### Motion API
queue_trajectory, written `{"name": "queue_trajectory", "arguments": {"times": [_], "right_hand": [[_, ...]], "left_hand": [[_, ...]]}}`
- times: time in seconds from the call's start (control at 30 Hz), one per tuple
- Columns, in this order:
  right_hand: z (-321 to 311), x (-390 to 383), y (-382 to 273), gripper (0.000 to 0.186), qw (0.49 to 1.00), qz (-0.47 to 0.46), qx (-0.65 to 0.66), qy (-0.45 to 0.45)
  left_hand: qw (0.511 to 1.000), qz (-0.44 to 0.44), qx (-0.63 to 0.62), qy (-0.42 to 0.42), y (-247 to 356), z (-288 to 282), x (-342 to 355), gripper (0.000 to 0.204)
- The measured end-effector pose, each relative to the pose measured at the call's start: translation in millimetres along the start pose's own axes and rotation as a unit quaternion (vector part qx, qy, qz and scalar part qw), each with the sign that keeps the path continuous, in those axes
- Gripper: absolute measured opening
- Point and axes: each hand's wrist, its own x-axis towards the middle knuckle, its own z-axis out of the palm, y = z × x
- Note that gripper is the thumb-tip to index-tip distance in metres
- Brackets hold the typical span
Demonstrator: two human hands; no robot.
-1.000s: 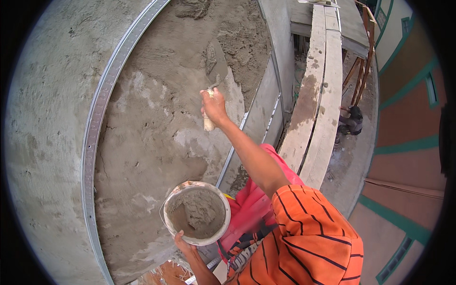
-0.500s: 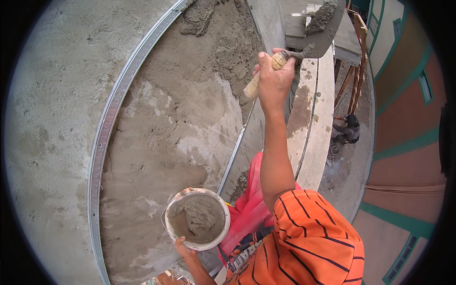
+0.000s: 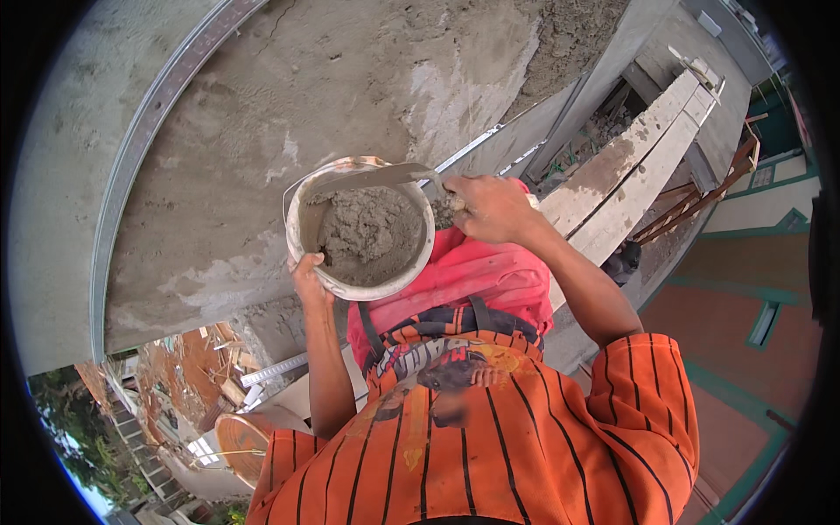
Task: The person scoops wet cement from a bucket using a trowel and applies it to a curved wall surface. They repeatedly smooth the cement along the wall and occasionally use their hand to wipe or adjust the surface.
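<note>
By the left hand [image 3: 311,278], in the head view, the bucket [image 3: 376,292] is gripped at its near-left rim, fingers curled; by the closed right hand [image 3: 492,208] the trowel [image 3: 372,178] is held, its blade lying across the bucket's far side. Mortar [image 3: 367,226] is contained in the bucket, just before the trousers [image 3: 481,271]. Spillage could be caused by the bucket being tipped under that one-sided grip, or by its rim being caught by the blade.
</note>
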Motion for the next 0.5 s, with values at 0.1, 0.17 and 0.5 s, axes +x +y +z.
{"name": "queue_trajectory", "arguments": {"times": [0.1,0.17,0.5], "right_hand": [[-1.6,24.2,-2.6,0.036,0.978,0.006,-0.174,-0.119],[18.8,42.9,-16.2,0.033,0.967,-0.018,-0.247,-0.067],[32.5,-1.0,-34.7,0.028,0.976,0.022,-0.195,-0.090]], "left_hand": [[0.997,0.073,-0.009,-0.027,0.6,18.3,-10.6,0.060],[0.999,0.036,-0.020,0.002,3.4,33.4,-19.2,0.061],[0.998,0.046,-0.006,-0.049,4.6,42.1,-30.6,0.064]]}}
